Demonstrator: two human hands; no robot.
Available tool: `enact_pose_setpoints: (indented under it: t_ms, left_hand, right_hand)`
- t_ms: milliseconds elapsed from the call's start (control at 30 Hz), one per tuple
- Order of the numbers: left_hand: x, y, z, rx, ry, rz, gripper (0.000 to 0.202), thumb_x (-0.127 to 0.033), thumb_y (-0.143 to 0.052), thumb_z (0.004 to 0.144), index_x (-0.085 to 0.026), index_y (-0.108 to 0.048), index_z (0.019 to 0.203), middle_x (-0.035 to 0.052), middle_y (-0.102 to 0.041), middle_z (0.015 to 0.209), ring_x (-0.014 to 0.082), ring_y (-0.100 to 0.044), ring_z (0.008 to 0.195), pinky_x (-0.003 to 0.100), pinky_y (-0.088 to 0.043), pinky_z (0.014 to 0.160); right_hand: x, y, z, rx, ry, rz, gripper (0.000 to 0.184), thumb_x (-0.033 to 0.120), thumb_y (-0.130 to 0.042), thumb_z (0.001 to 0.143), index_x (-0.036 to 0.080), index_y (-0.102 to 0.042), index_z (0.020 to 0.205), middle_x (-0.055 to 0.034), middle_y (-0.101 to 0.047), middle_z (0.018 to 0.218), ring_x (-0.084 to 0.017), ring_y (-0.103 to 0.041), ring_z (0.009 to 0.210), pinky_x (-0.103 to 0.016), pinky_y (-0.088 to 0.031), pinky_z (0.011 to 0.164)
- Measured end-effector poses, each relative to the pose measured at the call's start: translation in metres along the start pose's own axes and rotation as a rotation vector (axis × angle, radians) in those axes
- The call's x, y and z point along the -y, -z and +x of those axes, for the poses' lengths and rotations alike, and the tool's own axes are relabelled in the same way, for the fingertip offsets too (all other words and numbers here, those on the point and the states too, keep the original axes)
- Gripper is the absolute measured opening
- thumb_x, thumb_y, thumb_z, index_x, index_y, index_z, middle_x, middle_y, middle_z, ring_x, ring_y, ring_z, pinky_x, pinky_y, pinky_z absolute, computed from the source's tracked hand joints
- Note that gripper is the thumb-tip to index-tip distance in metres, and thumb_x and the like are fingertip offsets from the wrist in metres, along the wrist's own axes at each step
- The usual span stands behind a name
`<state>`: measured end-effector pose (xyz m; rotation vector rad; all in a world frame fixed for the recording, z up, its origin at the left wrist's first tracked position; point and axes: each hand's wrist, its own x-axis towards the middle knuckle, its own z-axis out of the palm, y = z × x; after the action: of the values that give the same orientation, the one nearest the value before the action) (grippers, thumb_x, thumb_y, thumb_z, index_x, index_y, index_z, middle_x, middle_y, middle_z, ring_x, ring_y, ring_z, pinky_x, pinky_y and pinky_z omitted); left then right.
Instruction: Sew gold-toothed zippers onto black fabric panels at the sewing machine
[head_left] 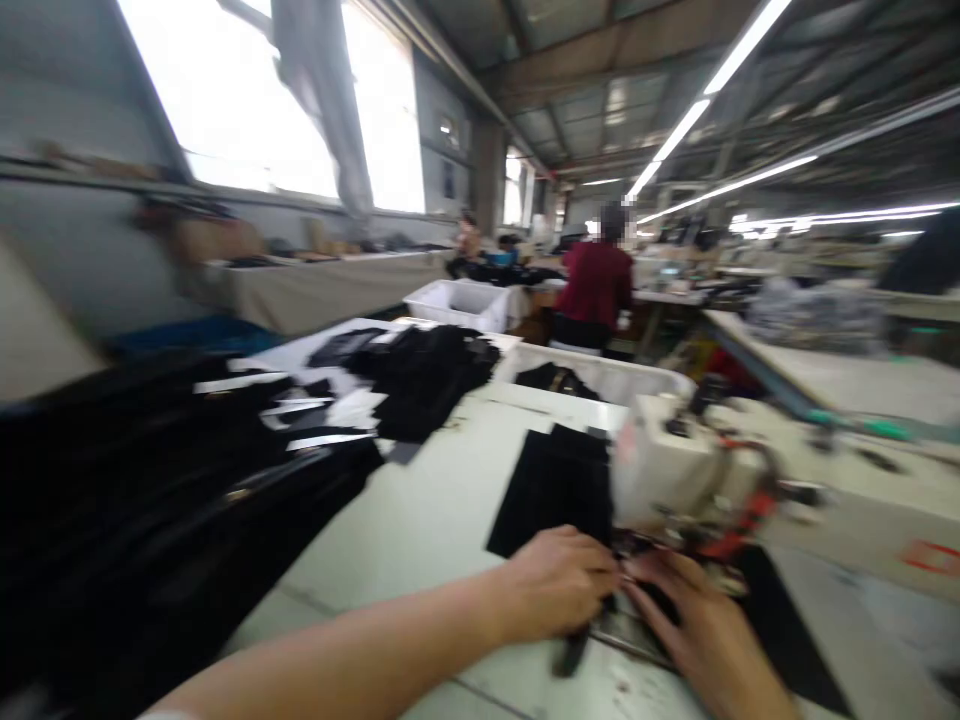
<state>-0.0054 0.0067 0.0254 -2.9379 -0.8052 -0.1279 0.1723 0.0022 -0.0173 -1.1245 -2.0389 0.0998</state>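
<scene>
A white sewing machine (652, 470) stands in front of me on a pale table. Close to its needle area, my left hand (559, 585) is closed, with its fingers bent over a black fabric piece (574, 648) whose end sticks out below the palm. My right hand (694, 625) meets it from the other side. Its thumb and fingertips come together on black cloth beside the presser foot. Motion blur and the hands hide the exact edge they grip. Behind my left hand, flat black fabric panels (562, 475) lie overlapping against the machine.
A large heap of black fabric (150, 520) covers the left side. More black pieces (431, 375) with white strips lie further back. A white bin (637, 375) holding black cloth adjoins the table's far edge; another white bin (457, 300) is beyond. A person in dark red (596, 280) stands behind.
</scene>
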Motion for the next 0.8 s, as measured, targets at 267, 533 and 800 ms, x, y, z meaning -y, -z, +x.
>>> enact_pose_setpoints:
  t_ms: [267,533,800]
  left_hand:
    - [0.021,-0.031,0.008,-0.24,-0.089,-0.238,0.034,-0.003,-0.051,0.085,-0.012,-0.064,0.115,0.0122,-0.068,0.12,0.0251,-0.064,0.109,0.036,-0.051,0.093]
    - [0.021,-0.034,0.009,-0.214,-0.085,-0.262,0.042,-0.003,-0.047,0.088,-0.013,-0.059,0.126,0.0122,-0.065,0.126,0.0265,-0.063,0.111,0.04,-0.049,0.096]
    - [0.02,-0.033,0.007,-0.222,-0.106,-0.28,0.039,-0.004,-0.046,0.091,-0.014,-0.059,0.126,0.0125,-0.064,0.127,0.0276,-0.062,0.114,0.042,-0.049,0.097]
  right_hand:
    - [-0.022,0.023,-0.01,0.1,-0.157,-0.216,0.043,0.011,-0.078,0.069,0.021,-0.061,0.108,-0.0072,-0.062,0.114,-0.026,-0.057,0.107,-0.039,-0.049,0.093]
    - [-0.016,0.013,-0.014,0.104,-0.182,-0.24,0.04,0.01,-0.064,0.079,0.019,-0.06,0.117,-0.0122,-0.062,0.109,-0.033,-0.054,0.102,-0.049,-0.048,0.086]
    - [-0.034,-0.001,0.011,0.122,-0.172,-0.37,0.016,0.014,-0.063,0.083,0.018,-0.068,0.098,-0.0118,-0.068,0.093,-0.033,-0.06,0.096,-0.052,-0.045,0.087]
